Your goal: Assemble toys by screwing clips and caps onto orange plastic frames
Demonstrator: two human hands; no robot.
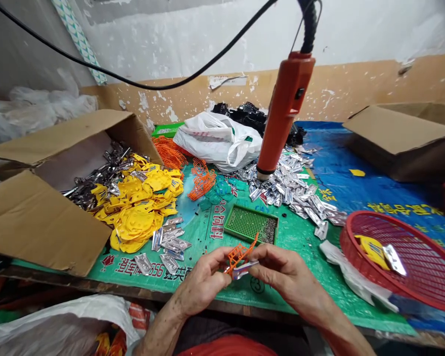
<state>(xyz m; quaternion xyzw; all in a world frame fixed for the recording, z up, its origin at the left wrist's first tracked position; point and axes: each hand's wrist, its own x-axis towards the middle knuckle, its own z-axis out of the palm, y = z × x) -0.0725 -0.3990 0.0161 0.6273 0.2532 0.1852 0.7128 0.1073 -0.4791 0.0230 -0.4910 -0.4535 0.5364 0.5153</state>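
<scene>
Near the table's front edge, my left hand (206, 278) pinches an orange plastic frame piece (239, 253) between thumb and fingers. My right hand (287, 274) grips a small silver plastic part (244, 270) and brings it up against the orange piece; whether the two are joined I cannot tell. Just beyond my hands lies a green tray (241, 221) with small screws (269, 230) at its right end. Above the table hangs an orange-red electric screwdriver (286, 113), touched by neither hand. Several silver parts (172, 240) lie left of my hands.
Yellow plastic parts (141, 202) spill from a cardboard box (59, 207) on the left. A heap of silver parts (289, 178) lies behind the tray. A red basket (404, 289) stands at right. Farther back are a white plastic bag (211, 141) and another box (400, 141).
</scene>
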